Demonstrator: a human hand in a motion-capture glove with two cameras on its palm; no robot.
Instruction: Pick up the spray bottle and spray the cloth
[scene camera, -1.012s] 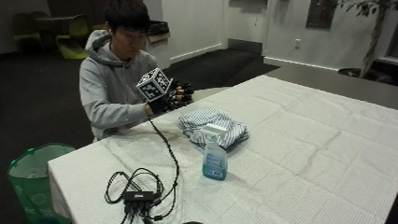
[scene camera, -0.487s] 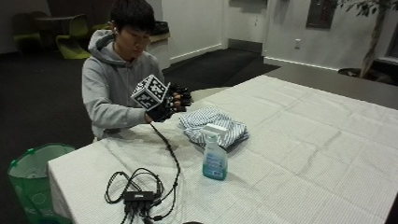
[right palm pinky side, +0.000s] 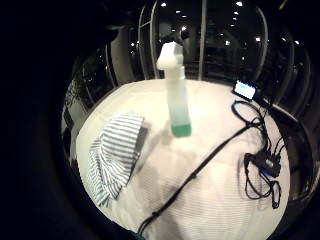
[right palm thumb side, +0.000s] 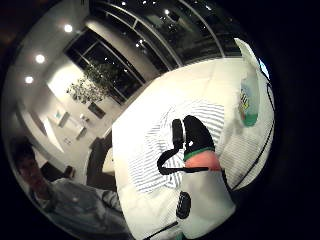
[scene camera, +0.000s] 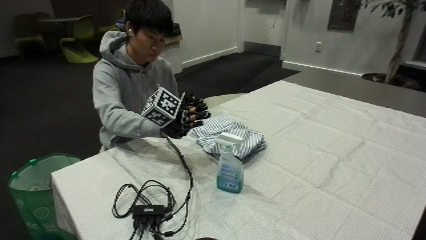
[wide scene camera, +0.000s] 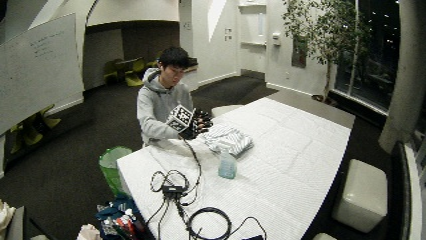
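Observation:
A clear spray bottle (scene camera: 229, 167) with blue-green liquid and a white trigger head stands upright on the white-covered table (scene camera: 333, 150), near its front. Just behind it lies a crumpled blue-and-white striped cloth (scene camera: 229, 135). My gloved right hand (scene camera: 190, 117) hangs above the table at the cloth's near-left edge, fingers relaxed and spread, holding nothing. It is well short of the bottle. The little finger side palm view shows the bottle (right palm pinky side: 175, 100) standing apart from the cloth (right palm pinky side: 115, 155). The thumb side palm view shows my thumb (right palm thumb side: 197, 137) over the cloth (right palm thumb side: 145, 165), with the bottle (right palm thumb side: 248, 95) beyond.
A black cable (scene camera: 183, 170) runs from the hand across the table to a tangle of wires and a hub (scene camera: 150, 207) at the front-left corner. A green bin (scene camera: 33, 195) stands on the floor left of the table. A small lit screen (right palm pinky side: 245, 90) lies on the table.
My right hand has come down a little and moved slightly toward the cloth. The bottle and cloth have not moved.

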